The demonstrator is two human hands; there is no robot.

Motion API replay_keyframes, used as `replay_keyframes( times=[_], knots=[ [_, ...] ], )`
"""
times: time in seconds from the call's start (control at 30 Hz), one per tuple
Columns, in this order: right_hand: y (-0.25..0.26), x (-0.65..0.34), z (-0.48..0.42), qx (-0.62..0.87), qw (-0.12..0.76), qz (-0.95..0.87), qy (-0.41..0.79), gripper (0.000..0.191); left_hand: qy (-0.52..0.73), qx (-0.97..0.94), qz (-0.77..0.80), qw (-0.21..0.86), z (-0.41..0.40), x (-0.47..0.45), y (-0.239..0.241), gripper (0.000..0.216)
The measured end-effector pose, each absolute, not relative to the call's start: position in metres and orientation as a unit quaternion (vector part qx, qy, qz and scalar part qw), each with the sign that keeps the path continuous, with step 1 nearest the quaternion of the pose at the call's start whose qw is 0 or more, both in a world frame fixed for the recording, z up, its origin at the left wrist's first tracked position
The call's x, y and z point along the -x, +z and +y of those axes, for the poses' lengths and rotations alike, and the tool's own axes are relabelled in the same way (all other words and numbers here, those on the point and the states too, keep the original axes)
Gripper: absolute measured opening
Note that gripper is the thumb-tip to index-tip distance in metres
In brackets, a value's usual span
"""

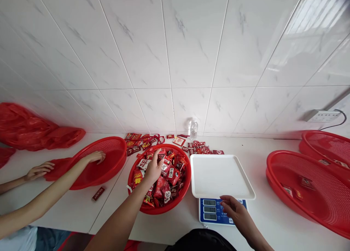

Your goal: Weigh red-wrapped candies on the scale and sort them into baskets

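My left hand reaches into a red mesh basket heaped with red candy packets. Its fingers curl down onto the packets, the index finger stretched toward the far rim. My right hand rests on the blue panel of a digital scale, fingers loosely spread over the buttons and holding nothing. A bare white tray sits on top of the scale, just right of the candy basket.
At the left, another person's hand lies in a bare red basket and their other hand on a red plastic bag. One packet lies loose. More packets and a water bottle stand by the wall. Two red baskets sit at the right.
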State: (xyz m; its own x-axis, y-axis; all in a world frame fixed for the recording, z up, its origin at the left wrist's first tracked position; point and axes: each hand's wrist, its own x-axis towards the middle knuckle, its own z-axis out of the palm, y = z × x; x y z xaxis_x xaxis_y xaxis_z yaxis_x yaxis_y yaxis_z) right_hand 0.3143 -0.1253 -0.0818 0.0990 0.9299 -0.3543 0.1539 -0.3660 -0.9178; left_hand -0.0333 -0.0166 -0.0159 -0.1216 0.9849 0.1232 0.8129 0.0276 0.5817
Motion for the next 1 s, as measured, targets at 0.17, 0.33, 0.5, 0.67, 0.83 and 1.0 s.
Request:
replay_keyframes(
  times=[0.17, 0.33, 0.5, 0.67, 0.83, 1.0],
  knots=[
    [-0.082, -0.314, -0.127, 0.642, 0.359, -0.423, 0.529, 0.046, 0.318, -0.593, 0.697, 0.249, -0.018, 0.023, -0.017, 0.05],
    [-0.084, -0.314, -0.128, 0.645, 0.345, -0.417, 0.539, 0.049, 0.314, -0.569, 0.694, 0.311, -0.021, 0.016, -0.021, 0.047],
    [-0.088, -0.312, -0.127, 0.633, 0.347, -0.433, 0.54, 0.049, 0.271, -0.6, 0.693, 0.294, -0.018, 0.017, -0.031, 0.039],
    [-0.087, -0.316, -0.125, 0.628, 0.319, -0.436, 0.56, 0.048, 0.263, -0.609, 0.689, 0.293, -0.015, 0.019, -0.034, 0.036],
    [-0.097, -0.309, -0.131, 0.625, 0.345, -0.426, 0.557, 0.046, 0.296, -0.599, 0.672, 0.319, -0.016, 0.012, -0.024, 0.037],
    [-0.102, -0.303, -0.132, 0.616, 0.348, -0.425, 0.564, 0.04, 0.303, -0.627, 0.611, 0.377, -0.017, -0.029, -0.029, 0.037]
  ],
)
